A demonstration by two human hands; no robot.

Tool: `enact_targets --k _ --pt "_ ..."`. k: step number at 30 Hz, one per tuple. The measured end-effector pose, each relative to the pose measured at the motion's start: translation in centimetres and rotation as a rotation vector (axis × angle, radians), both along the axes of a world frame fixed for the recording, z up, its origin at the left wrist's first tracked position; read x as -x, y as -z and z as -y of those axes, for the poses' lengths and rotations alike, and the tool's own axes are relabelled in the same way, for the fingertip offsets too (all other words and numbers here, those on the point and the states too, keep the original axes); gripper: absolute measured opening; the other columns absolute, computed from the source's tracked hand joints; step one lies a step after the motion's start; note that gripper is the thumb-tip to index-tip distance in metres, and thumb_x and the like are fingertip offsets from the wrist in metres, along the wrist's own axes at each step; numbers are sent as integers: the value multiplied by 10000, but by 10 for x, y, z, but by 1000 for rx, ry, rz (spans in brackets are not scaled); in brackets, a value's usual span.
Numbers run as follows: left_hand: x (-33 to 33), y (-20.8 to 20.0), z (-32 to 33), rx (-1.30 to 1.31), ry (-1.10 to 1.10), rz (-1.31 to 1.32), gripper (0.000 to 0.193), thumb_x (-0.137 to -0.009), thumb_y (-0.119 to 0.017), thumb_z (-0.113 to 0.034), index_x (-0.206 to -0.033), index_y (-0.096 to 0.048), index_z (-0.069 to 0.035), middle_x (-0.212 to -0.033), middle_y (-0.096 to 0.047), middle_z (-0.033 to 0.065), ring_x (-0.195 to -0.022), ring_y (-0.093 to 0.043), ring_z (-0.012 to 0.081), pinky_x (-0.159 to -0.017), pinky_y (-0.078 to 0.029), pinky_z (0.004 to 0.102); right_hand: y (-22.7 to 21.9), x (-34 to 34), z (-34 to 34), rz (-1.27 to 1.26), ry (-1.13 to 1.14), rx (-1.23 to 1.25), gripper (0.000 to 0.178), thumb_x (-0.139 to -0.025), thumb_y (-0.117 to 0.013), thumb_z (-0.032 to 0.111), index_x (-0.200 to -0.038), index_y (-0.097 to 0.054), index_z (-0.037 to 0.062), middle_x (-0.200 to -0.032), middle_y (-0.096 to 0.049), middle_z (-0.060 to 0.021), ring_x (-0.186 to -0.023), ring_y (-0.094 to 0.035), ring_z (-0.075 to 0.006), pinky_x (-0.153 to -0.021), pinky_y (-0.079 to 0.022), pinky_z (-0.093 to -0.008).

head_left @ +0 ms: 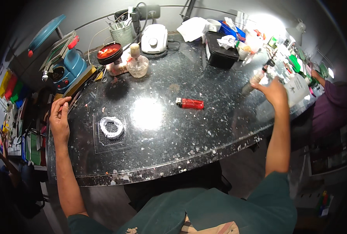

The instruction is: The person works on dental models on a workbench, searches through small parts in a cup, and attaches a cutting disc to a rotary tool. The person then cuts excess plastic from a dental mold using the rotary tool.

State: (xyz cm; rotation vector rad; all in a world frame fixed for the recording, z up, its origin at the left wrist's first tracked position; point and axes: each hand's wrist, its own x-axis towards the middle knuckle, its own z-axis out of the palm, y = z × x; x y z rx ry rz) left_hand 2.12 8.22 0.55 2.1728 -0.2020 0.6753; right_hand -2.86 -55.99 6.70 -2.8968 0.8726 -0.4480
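Note:
My right hand (274, 93) is at the right side of the bench, thumb and fingers closed around a slim clear bottle with a dark nozzle-like top (257, 77). The bottle leans, and part of it is hidden by the hand. At the left edge of the bench rests my left hand (59, 119), empty, its fingers loosely bent and slightly apart. Nearest to it lies a white horseshoe-shaped dental cast (111, 128) on a clear square textured sheet (115, 146). A red lighter (191, 103) lies on its side mid-bench.
Behind stand a round glass burner (137, 67), a dark dish of red wax (109, 53), a white control box (154, 38), a tool cup (122, 35) and a black box (221, 51). A translucent jug (296, 90) and clutter stand right. Another person's purple sleeve (329, 103) is beyond.

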Motion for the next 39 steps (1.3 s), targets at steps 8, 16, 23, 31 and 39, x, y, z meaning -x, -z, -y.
enact_targets --k 8,16,23,31,39 --pt "-10 5 -3 46 8 -5 195 -993 -550 -83 -1117 -682 -10 -1149 -594 63 -1030 -585 132 -900 -454 249 -36 -135 -197 -52 -616 -166 904 -776 -643 720 -1193 -611 -82 -909 -700 -213 -848 -685 -312 -802 -528 -404" --pt "-8 9 -11 20 -113 -24 162 -979 -580 -90 -1075 -692 -24 -1089 -592 41 -973 -592 118 -835 -467 234 33 -336 -301 -194 -348 -313 1250 -671 -775 659 -1570 -110 99 -1538 -201 -347 -1384 -324 -522 -1090 -348 -613" --pt "-16 8 -13 -5 -66 -20 162 -978 -592 -106 -1077 -694 -28 -1091 -591 44 -978 -598 126 -848 -483 249 32 -351 -295 -146 -355 -349 1290 -637 -825 628 -1554 -128 46 -1514 -251 -348 -1370 -351 -514 -1070 -386 -598" --pt "-18 11 -14 14 -73 -11 159 -971 -598 -101 -1076 -696 -35 -1089 -599 42 -954 -600 124 -834 -481 258 25 -343 -259 -96 -509 -251 1216 -537 -874 583 -1389 -366 -120 -1258 -610 -260 -1179 -608 -349 -983 -508 -380" --pt "-17 7 -11 -13 -54 -11 181 -976 -600 -134 -1097 -698 -43 -1108 -588 30 -947 -584 101 -830 -458 235 35 -327 -251 14 -530 -149 1126 -594 -844 636 -1392 -427 -40 -1263 -601 -265 -1184 -604 -351 -978 -512 -401"
